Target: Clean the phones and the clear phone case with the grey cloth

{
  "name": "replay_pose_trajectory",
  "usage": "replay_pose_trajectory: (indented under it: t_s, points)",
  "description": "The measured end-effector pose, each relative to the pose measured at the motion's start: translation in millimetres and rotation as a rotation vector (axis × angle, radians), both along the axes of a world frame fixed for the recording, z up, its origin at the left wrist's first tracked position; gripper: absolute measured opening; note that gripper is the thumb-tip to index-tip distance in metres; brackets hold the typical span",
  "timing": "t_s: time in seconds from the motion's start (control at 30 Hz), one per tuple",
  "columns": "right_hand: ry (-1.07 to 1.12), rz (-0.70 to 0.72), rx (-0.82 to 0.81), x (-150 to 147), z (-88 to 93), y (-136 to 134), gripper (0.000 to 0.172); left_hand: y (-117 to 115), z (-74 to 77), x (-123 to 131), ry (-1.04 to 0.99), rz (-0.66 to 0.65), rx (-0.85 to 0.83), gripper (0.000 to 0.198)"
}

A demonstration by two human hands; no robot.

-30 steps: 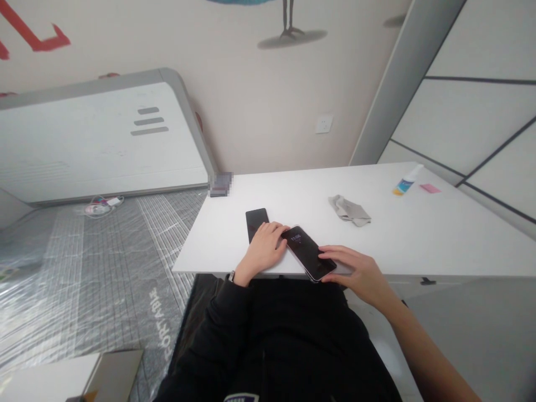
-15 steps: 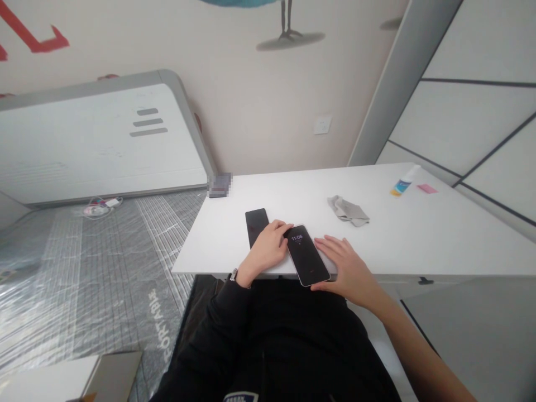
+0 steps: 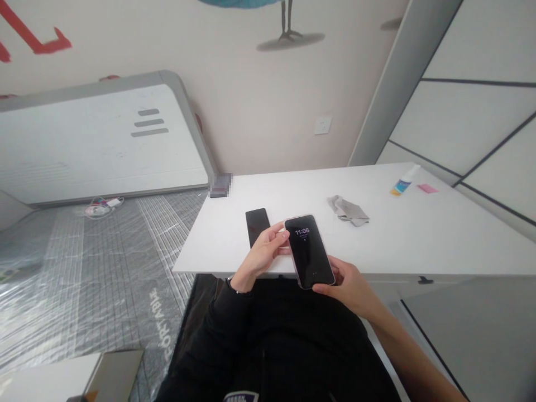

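Note:
A smartphone (image 3: 310, 254) with a pale edge, its dark screen showing 11:06, is held up between both hands over the table's front edge. My left hand (image 3: 264, 252) grips its upper left side, thumb at the edge and fingers reaching behind. At the lower right corner, my right hand (image 3: 347, 283) is closed on the phone with the thumb at the front and the other fingers partly hidden behind. Another dark phone (image 3: 257, 224) lies flat on the table to the left, its lower part covered by my left hand.
On the white table (image 3: 293, 192) lie a crumpled grey cloth (image 3: 348, 210), a spray bottle (image 3: 404, 181) on its side and a pink slip (image 3: 427, 188). A blurred dark object (image 3: 220, 185) sits at the far left corner. Behind is a wall with a socket (image 3: 322, 125).
The phone showing 11:06 has been lifted off the table and tilted towards me. Both hands have closed around its edges; the left thumb now rests on its side.

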State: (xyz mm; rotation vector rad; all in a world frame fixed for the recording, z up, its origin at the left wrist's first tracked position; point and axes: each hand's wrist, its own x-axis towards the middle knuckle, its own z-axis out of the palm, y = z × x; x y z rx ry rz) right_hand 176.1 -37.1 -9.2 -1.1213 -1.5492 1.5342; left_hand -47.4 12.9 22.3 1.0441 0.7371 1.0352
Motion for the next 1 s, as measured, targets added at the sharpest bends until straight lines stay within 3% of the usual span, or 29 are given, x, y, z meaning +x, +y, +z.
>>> replay_pose_trajectory:
  t_s: [0.17, 0.33, 0.43, 0.57, 0.73, 0.87, 1.0]
  points:
    - [0.069, -0.008, -0.039, -6, -8.0, -2, 0.053, -9, 6.5, 2, 0.123, 0.072, 0.06, 0.052]
    - [0.176, 0.133, -0.051, -4, -12.0, -6, 0.054, -12, 11.9, 3, 0.257, 0.15, 0.107, 0.045]
    - [0.2, 0.125, -0.063, -5, -15.1, -7, 0.051, -13, 15.5, 3, 0.288, 0.178, 0.111, 0.044]
    - [0.235, 0.033, -0.096, -7, -22.1, -8, 0.047, -20, 15.5, -1, 0.214, 0.087, 0.069, 0.052]
    - [0.27, -0.111, -0.145, -8, -24.6, -7, 0.056, -48, 1.8, -2, 0.181, -0.138, 0.009, 0.061]
    - [0.251, -0.112, -0.096, -13, -15.7, -10, 0.055, -65, -5.8, 4, 0.407, -0.113, 0.077, 0.042]
    - [0.204, -0.114, 0.033, -23, -9.1, -15, 0.046, -67, -3.7, 7, 0.675, -0.044, 0.182, 0.023]
